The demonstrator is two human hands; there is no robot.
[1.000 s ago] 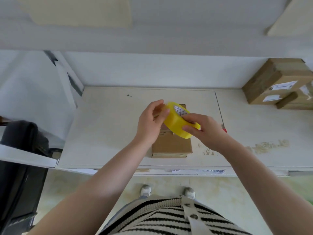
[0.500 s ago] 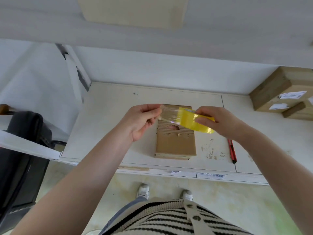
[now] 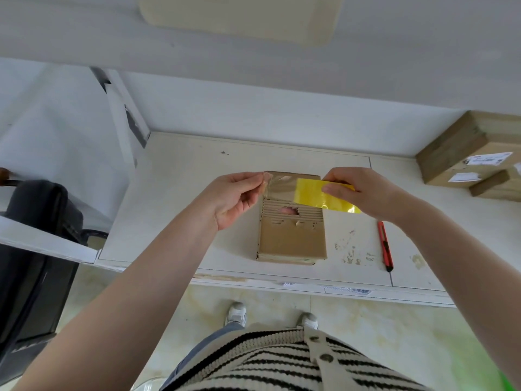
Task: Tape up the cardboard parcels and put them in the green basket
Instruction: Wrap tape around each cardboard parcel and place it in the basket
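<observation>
— Stretching a strip off the tape roll now: my left hand pinches the free end between thumb and fingertips, my right hand is curled round the yellow roll, thumb on top. The clear strip spans between them, over the far end of the parcel.

— Where does the parcel sit?

— Flat on the surface, near its front edge, about midway along. Its top is torn, the ribbing exposed, with a hole showing something pink inside.

— How will it handle?

— Light, I'd judge, and fairly stiff at the edges, but weak around that tear. I'd take it by the long sides, not press on the torn middle.

— And the tape?

— Thin, floppy, sticky on one face. If I slacken it, I expect it to fold onto itself or catch my fingers. Keeping it taut by the two ends looks safest.

— Anything else nearby?

— A red knife lies toward the front right, well apart from the parcel; more boxes are stacked at the far right corner. I see no green basket.
</observation>
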